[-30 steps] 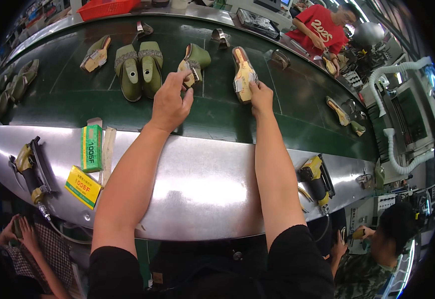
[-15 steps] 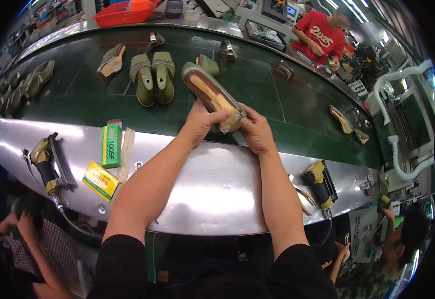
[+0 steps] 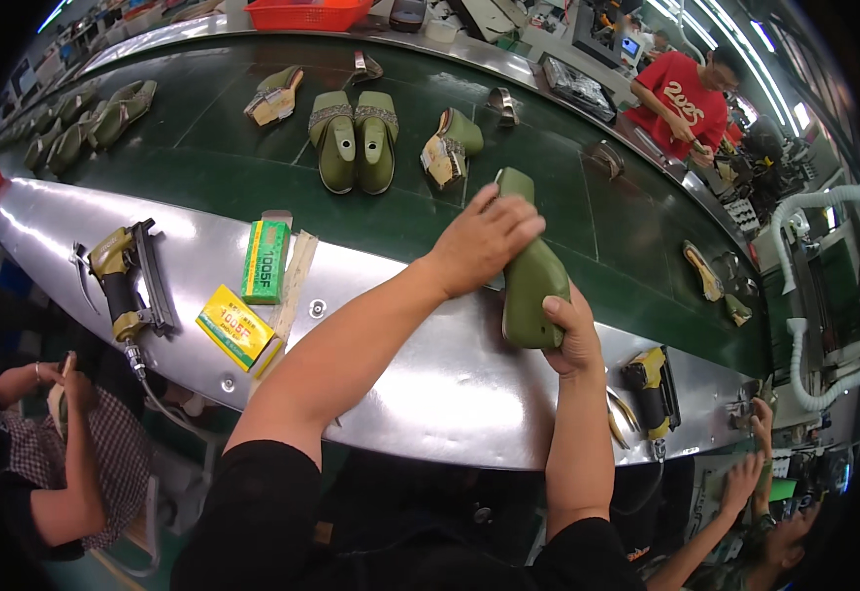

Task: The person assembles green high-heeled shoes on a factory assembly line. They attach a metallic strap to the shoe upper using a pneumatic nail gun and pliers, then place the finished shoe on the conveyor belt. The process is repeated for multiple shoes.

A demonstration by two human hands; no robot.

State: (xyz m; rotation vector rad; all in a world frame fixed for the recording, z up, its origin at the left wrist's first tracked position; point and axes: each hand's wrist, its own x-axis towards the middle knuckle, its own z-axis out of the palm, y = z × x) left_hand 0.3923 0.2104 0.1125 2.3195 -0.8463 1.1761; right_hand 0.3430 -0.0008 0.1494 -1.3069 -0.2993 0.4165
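I hold an olive-green shoe last (image 3: 533, 286), its smooth side facing up, with a small hole near the close end. My right hand (image 3: 574, 330) is wrapped round that end, thumb on top and fingers mostly hidden behind. My left hand (image 3: 489, 239) lies curled across the far part, slightly blurred, its fingertips over the edge. Beyond them a shoe with a rough tan underside (image 3: 443, 158) rests on the green work surface (image 3: 548, 163). To its left stands a pair of olive sandals (image 3: 354, 143) with glittery straps.
A nail gun (image 3: 120, 281) lies left on the metal ledge (image 3: 410, 364), beside green (image 3: 266, 261) and yellow boxes (image 3: 236, 327). Another nail gun (image 3: 653, 392) and pliers (image 3: 620, 419) lie right. A person in red (image 3: 681, 103) works across; others sit at both sides.
The piece in my hands has turned from its tan underside to a smooth green side and come closer. My left hand has moved from beneath it to on top. The view has shifted left.
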